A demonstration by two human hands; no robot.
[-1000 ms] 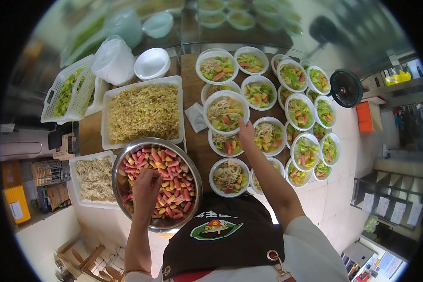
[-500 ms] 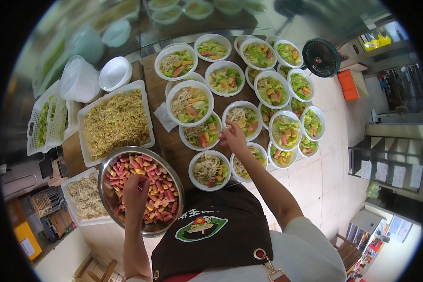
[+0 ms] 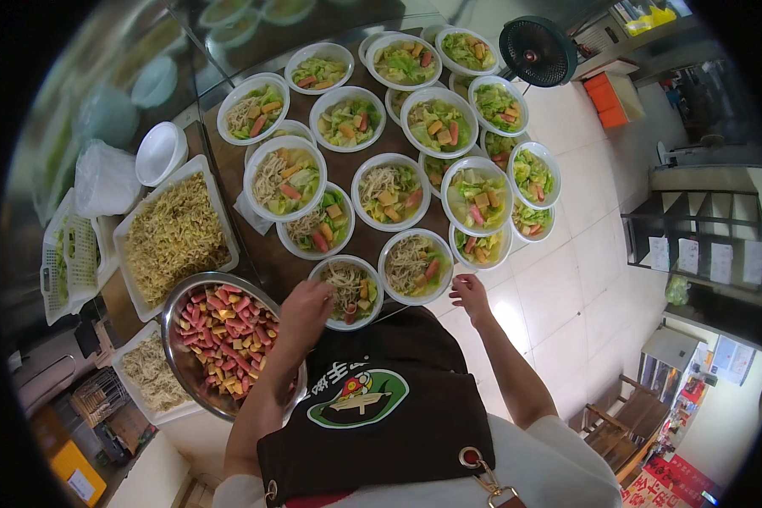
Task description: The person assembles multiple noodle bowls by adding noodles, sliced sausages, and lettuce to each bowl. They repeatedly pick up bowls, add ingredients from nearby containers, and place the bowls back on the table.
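Note:
My left hand, fingers curled together, is at the left rim of a white round bowl of lettuce, pale shreds and sausage pieces. Whatever those fingers hold is hidden. Just right of another filled bowl is my right hand, its fingers loosely apart with nothing visible in them. Beneath my left forearm stands a steel bowl heaped with pink sausage pieces and yellow-orange chunks. A further bowl, just beyond these two, holds shreds, lettuce, chunks and sausage.
Several similar bowls crowd the table, some stacked. To the left are a tray of yellowish sprouts, a tray of pale shreds, a greens basket and empty white bowls. A dark fan stands at the far right.
My left hand has left the sausage pieces in the steel bowl and moved right to a nearby white bowl. My right hand has come back from a farther bowl toward me. The view has shifted.

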